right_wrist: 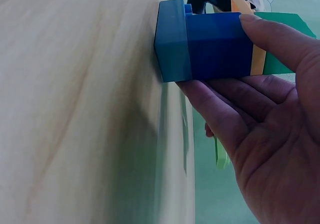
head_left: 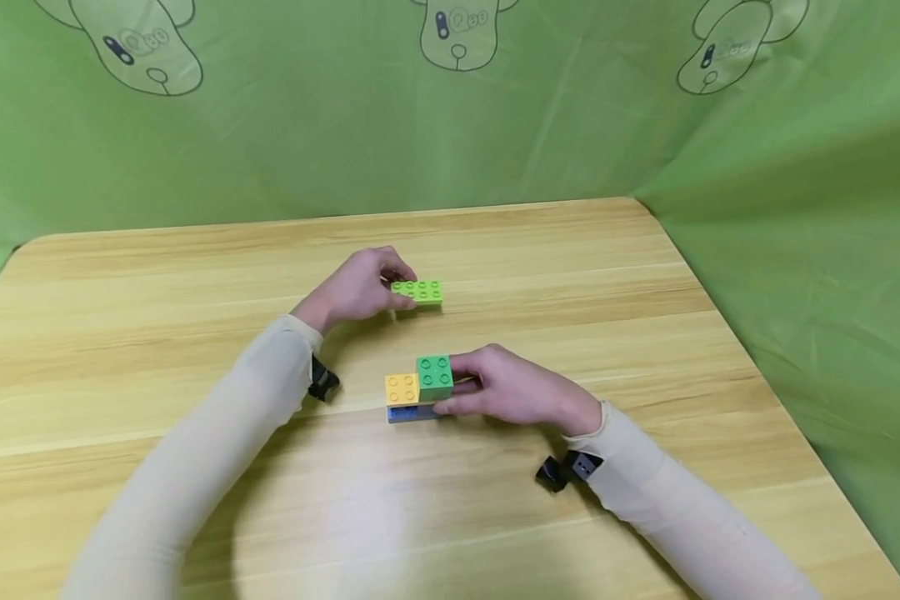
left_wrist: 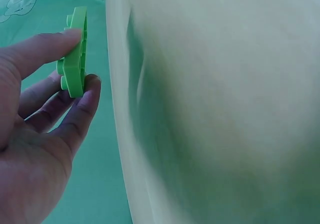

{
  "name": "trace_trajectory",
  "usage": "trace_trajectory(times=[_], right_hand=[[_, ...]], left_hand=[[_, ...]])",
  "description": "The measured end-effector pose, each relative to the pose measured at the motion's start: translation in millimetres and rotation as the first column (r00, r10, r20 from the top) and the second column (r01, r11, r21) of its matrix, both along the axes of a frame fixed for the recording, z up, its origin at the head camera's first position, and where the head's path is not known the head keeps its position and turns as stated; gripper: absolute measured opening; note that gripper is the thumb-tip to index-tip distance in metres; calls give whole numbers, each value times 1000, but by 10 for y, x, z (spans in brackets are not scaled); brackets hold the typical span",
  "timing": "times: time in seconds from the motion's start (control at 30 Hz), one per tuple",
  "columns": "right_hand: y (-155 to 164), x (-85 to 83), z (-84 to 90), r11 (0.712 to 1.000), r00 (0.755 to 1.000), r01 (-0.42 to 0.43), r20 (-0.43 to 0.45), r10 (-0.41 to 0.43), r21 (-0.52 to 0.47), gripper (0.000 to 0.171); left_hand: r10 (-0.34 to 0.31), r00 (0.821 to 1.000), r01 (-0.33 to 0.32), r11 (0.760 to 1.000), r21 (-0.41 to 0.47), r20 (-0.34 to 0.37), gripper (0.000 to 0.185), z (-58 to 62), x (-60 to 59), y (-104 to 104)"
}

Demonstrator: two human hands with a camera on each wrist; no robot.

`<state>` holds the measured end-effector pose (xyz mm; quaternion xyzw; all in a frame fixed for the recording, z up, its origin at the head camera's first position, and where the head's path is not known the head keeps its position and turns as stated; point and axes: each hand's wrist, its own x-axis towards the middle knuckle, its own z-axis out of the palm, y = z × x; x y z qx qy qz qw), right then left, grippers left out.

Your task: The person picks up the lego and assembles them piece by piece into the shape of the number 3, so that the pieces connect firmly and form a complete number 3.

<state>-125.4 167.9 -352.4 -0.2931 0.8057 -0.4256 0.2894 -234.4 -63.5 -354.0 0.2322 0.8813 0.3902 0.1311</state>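
Note:
In the head view, my left hand (head_left: 360, 285) pinches a thin lime-green toy brick (head_left: 429, 293) above the far middle of the table. The left wrist view shows its studs turned toward the palm, with the thumb and fingertips on opposite edges of the brick (left_wrist: 76, 58). Nearer to me, my right hand (head_left: 517, 387) grips a stack of toy bricks from its right side. On top sits a green brick (head_left: 435, 379), over a yellow-orange piece (head_left: 401, 388). Below come a dark blue brick (right_wrist: 220, 46) and a lighter blue one (right_wrist: 172, 41) at the bottom.
Both hands are over a wood-grain table (head_left: 630, 300) with rounded far corners. A green cloth (head_left: 330, 125) with printed cartoon heads hangs behind it and along the right. Black devices (head_left: 583, 465) are strapped at both sleeve cuffs.

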Motion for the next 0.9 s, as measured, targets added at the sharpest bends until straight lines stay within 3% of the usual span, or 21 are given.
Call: trace_trajectory(times=[0.27, 0.9], right_hand=[[-1, 10, 15, 1000, 1000, 0, -2, 1, 12, 38], [5, 21, 17, 999, 1000, 7, -22, -6, 47, 39]], left_hand=[[24, 1000, -24, 999, -25, 2, 38, -32, 74, -138], [69, 998, -69, 995, 65, 4, 37, -83, 183, -239]])
